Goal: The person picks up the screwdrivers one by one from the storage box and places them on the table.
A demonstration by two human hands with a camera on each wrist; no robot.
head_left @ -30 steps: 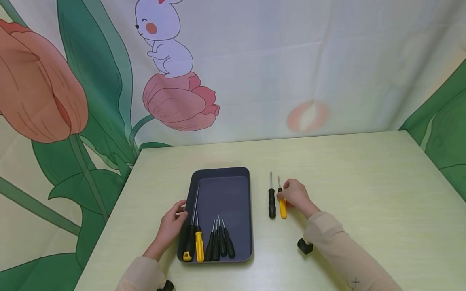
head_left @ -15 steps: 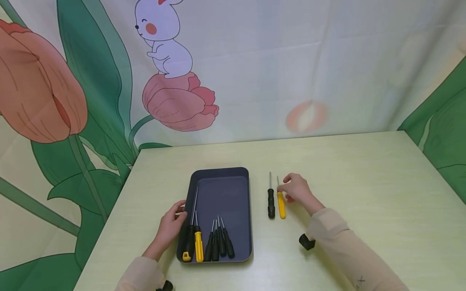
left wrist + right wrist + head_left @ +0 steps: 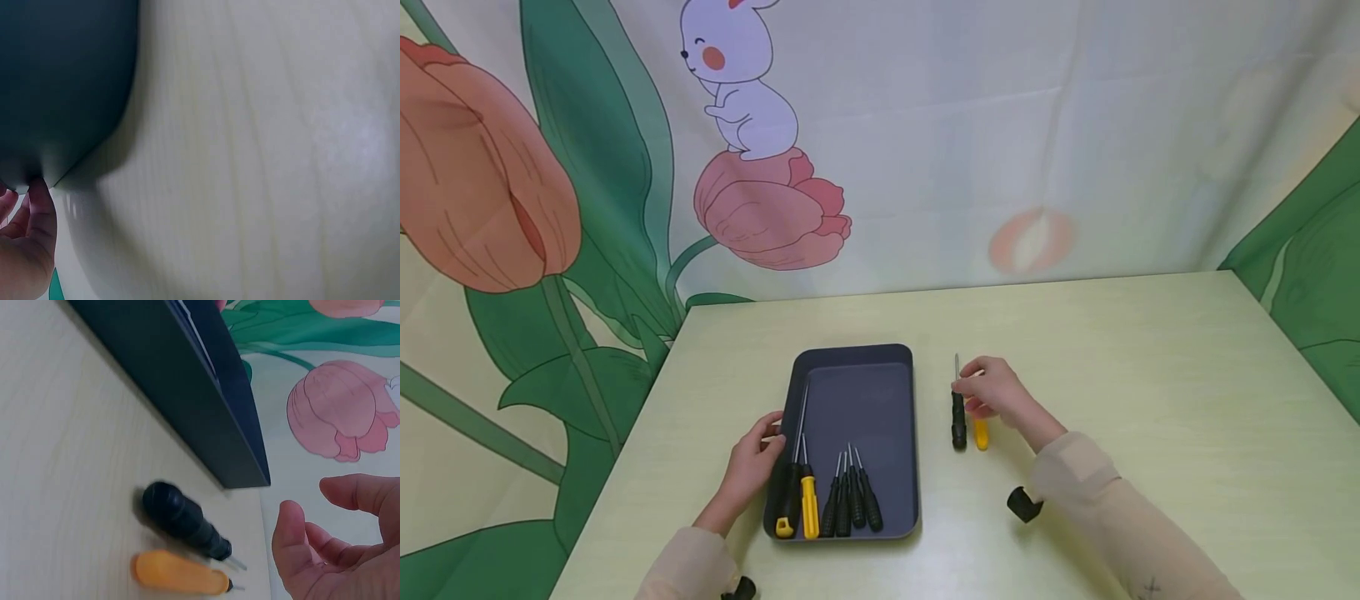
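A dark rectangular tray lies on the table. My left hand holds its left edge, its fingers against the tray's outer wall in the left wrist view. In the tray's near part lie a long black-and-yellow screwdriver, a yellow-handled screwdriver and several small black screwdrivers. Right of the tray, a black screwdriver and a yellow one lie side by side. Over them hovers my right hand, thumb and fingers apart with nothing between them in the right wrist view.
The pale wooden table reaches back to a printed curtain with tulips and a rabbit. Black wrist devices are worn at both sleeves.
My right hand has come off the yellow screwdriver, first up along its shaft, then left toward the black screwdriver's upper end. The left hand and tray stay put.
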